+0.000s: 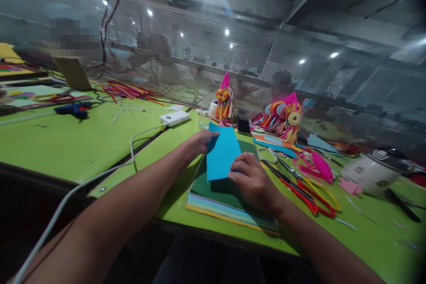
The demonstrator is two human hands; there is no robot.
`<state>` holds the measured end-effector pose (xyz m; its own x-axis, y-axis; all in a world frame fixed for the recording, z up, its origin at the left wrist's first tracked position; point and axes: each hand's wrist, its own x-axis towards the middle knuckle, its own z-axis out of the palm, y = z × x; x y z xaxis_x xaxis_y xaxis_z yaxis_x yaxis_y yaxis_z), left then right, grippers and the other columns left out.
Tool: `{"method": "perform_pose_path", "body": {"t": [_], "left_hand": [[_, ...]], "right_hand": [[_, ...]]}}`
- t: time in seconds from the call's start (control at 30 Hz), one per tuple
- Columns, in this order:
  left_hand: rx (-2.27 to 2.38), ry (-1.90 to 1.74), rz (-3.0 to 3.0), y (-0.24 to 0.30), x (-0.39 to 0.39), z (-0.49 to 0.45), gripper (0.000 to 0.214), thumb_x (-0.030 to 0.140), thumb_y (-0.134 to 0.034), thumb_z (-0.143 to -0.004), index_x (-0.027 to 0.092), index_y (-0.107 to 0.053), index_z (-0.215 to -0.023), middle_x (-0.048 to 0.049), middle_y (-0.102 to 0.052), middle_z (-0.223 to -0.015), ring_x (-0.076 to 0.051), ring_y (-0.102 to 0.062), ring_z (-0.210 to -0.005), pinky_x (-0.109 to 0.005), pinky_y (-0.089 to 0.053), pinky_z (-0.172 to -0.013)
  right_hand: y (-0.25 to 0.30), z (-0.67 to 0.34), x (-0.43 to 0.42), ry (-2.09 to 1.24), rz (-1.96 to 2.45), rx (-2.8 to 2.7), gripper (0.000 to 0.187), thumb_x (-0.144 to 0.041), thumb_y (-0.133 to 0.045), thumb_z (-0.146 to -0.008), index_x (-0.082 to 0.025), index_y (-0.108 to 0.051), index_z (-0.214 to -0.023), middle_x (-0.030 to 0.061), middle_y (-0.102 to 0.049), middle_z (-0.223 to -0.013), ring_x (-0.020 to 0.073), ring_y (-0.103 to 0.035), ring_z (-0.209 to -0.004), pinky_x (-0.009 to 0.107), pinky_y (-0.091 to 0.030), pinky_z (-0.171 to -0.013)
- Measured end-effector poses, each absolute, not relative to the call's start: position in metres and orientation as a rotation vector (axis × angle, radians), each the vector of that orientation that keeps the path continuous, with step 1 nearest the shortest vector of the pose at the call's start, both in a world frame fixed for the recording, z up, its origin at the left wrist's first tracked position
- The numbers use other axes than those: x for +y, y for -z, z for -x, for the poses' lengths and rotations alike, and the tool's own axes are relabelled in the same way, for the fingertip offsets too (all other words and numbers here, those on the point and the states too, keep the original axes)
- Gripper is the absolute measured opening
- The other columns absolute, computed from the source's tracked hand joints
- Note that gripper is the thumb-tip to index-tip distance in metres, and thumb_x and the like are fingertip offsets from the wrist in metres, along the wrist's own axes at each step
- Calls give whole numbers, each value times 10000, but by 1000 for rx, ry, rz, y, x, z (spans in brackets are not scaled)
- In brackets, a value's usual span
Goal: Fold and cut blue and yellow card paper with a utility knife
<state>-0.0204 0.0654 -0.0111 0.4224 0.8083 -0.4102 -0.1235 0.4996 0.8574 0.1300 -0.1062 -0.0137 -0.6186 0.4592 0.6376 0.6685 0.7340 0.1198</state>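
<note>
A folded blue paper sheet (222,153) lies on a stack of coloured paper (213,202) whose top sheet is dark green. My left hand (202,140) grips the blue sheet's far left edge. My right hand (253,182) presses flat on its near right corner, fingers spread over the sheet and the stack.
On the green table (66,142), red and yellow scissors (308,195) lie right of the stack. Colourful paper ornaments (224,100) (282,117), a phone (244,126), a white power bank (175,118) with cable, a blue glue gun (75,109) and a white pot (372,171) stand around. A mesh screen runs behind.
</note>
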Motion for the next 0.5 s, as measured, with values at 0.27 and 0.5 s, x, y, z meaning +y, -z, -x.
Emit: {"method": "perform_pose_path", "body": {"t": [0.27,0.5], "left_hand": [[975,-692,-900,16,66,18,134,213,-566,-903,106,-623,-845,-65,-693,-648,-180,-661,-569,-281,-564,-591],[978,-774,-961,17,66,20,87,124,-575,-839,87,-594,-916,-51,-655,-611,-185,-623,-512,-300,-539,-535]], "right_hand": [[13,-129,-110,412,880,-2326,200,-86,-473,-903,-186,-625,-819,78,-607,-842,205,-476,-835,369,-413,-733],[13,-129,-109,337,834,-2270,158,-66,-538,-873,-189,-637,-884,59,-583,-801,188,-485,-784,341,-412,-700]]}}
